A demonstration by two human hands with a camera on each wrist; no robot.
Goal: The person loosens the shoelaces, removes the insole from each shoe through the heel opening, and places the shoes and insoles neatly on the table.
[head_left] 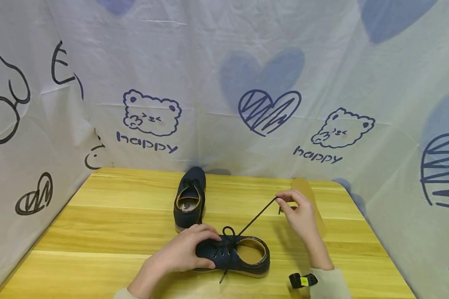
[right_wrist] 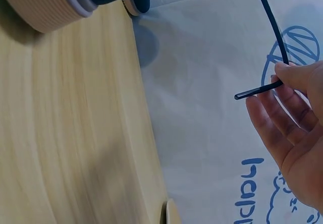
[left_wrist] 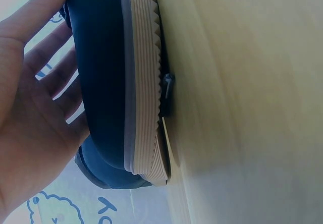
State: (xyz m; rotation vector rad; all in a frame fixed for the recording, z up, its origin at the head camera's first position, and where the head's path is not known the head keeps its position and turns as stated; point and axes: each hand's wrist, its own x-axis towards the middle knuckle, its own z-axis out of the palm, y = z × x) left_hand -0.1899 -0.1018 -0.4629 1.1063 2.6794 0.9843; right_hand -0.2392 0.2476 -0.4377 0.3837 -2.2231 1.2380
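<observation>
A dark navy lace-up shoe lies sideways on the table, toe to the left, opening to the right. My left hand grips its toe, thumb on the near side and fingers over the far side. Between thumb and fingertips, my right hand pinches one end of the black shoelace, stretched taut up and right from the shoe. The lace's tip pokes out past the fingers in the right wrist view. A small lace loop stands above the eyelets, and the other lace end hangs on the near side.
A second navy shoe stands behind, toe towards the back. A tan insole-shaped piece lies at the back right, partly behind my right hand. A black strap is at the right wrist. A printed white curtain borders the wooden table.
</observation>
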